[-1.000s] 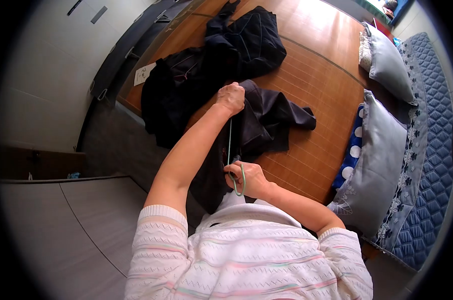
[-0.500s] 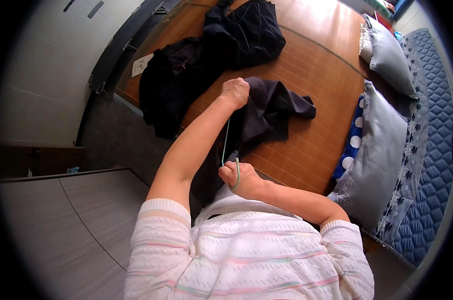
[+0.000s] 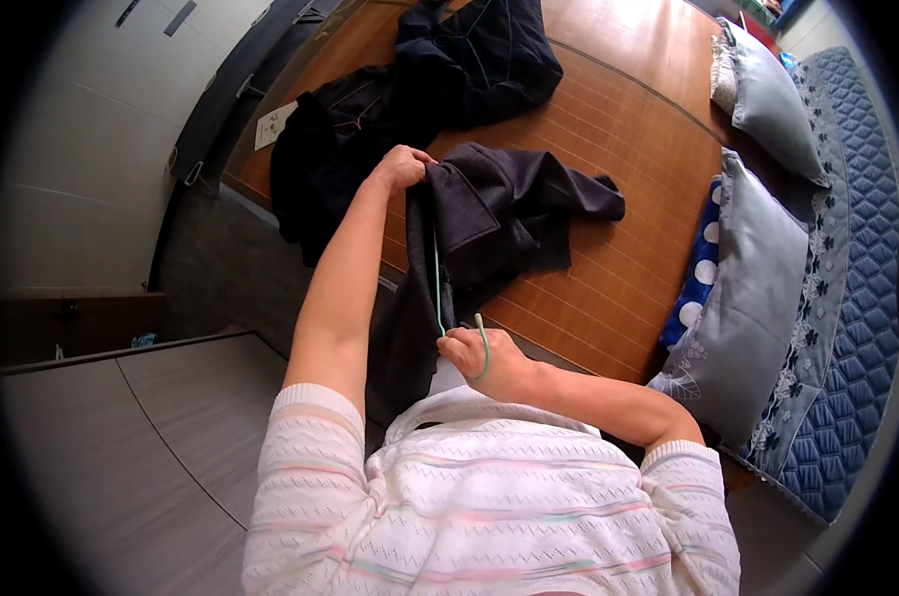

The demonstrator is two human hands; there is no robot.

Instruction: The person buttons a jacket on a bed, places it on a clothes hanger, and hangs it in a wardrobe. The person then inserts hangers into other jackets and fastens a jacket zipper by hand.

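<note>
A dark brown-grey jacket [image 3: 469, 214] lies spread over the near edge of the woven mat, its lower part hanging toward me. My left hand [image 3: 404, 168] is closed on the jacket's upper edge, beside its broad collar-like flap. Down the jacket's edge runs a thin pale green cord [image 3: 436, 278], stretched straight between my hands. My right hand [image 3: 494, 364] is closed around the cord's lower part, close to the jacket's lower edge. The cord's free end curves over the back of this hand. Whether my left fingers also hold the cord's upper end is hidden.
Black garments [image 3: 345, 149] and a dark navy garment [image 3: 489, 65] lie farther back on the brown mat [image 3: 608, 119]. A small card [image 3: 275, 126] is at the left edge. Grey pillows [image 3: 757, 298] and a blue quilted pad [image 3: 846, 298] line the right side.
My left hand has moved left and slightly away from me, pulling the jacket's edge with it. The flap now lies visible and the cord rests along the edge. My right hand has barely shifted.
</note>
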